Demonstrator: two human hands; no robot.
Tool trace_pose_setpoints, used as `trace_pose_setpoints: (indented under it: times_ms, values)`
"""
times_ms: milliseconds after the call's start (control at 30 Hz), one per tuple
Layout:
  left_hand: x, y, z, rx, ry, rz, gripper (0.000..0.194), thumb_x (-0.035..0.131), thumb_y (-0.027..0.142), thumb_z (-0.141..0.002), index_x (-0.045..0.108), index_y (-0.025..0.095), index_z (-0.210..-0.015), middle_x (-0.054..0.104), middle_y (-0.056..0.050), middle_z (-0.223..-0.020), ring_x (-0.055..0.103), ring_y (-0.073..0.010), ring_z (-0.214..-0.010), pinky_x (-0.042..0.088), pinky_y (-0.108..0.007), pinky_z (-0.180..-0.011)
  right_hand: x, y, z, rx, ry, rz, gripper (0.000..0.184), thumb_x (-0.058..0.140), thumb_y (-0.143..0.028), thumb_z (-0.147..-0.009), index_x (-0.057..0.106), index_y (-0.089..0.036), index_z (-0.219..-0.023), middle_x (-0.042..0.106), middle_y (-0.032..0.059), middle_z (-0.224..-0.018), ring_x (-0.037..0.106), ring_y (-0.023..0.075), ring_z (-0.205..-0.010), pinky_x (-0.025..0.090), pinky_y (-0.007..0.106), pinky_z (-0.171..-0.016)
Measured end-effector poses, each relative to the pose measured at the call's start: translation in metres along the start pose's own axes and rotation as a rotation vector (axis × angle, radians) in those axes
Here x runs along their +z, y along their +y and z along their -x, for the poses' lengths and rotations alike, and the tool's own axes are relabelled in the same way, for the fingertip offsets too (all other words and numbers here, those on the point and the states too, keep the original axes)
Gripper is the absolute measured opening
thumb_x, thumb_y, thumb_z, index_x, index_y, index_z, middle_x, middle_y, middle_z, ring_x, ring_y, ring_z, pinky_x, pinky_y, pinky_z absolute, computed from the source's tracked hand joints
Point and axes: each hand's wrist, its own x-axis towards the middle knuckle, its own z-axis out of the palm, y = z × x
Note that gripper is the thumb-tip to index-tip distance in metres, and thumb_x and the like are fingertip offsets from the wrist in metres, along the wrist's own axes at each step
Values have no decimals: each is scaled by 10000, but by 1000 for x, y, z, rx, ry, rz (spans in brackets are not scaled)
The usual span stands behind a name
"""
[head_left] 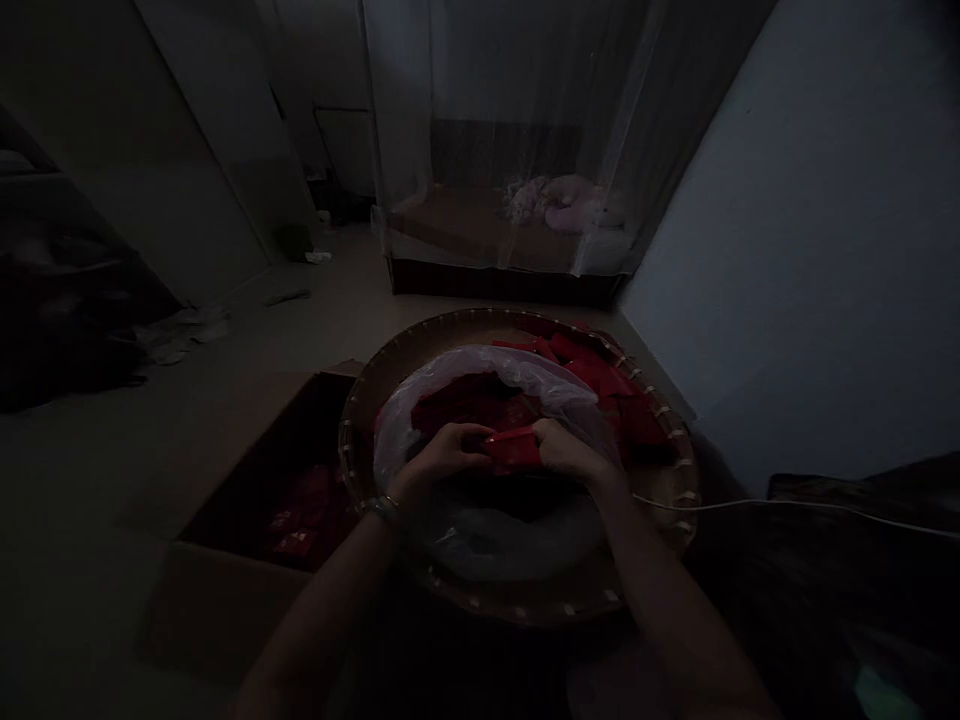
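Note:
The room is dim. My left hand point(442, 460) and my right hand point(566, 452) are both closed on a small red packet point(514, 447), held between them over a clear plastic bag point(480, 530). The bag lies open in a round woven tray point(525, 600) and has more red packets point(469, 400) inside. Other loose red packets point(600, 380) lie on the tray's far right side. A bracelet sits on my left wrist.
A cardboard box point(225, 600) with red packets point(304, 515) inside stands on the floor left of the tray. A white cord point(787, 503) runs off to the right. A netted bed point(517, 200) is at the back, a wall on the right.

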Motion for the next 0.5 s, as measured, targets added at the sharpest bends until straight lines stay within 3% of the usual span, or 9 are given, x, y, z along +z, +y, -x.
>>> trace_pose_setpoints:
  times_ms: [200,400,500]
  values:
    - [3,2,1,-11,-44,37,495,740,225,-627,637,121,-1100,700,-61,-935,630,-183,-806,484,-263,-711,1,-2,1,-13,-26,14,157,600,-261,-679,717,-159,-703,670,-14,-656,570,162,-591,439,230,-530]
    - [3,2,0,-40,-20,6,403,736,269,-641,672,122,-1011,697,-43,-865,617,-163,-734,473,-238,-648,-7,-1,2,8,5,-4,217,604,-289,-689,732,-173,-821,699,-20,-731,617,189,-678,478,258,-613]
    - [2,2,-1,-62,6,42,413,741,260,-628,668,111,-1006,694,-47,-851,616,-156,-703,475,-239,-634,-13,-3,2,-2,85,3,290,598,-318,-702,722,-173,-921,717,6,-844,638,206,-770,491,279,-686]
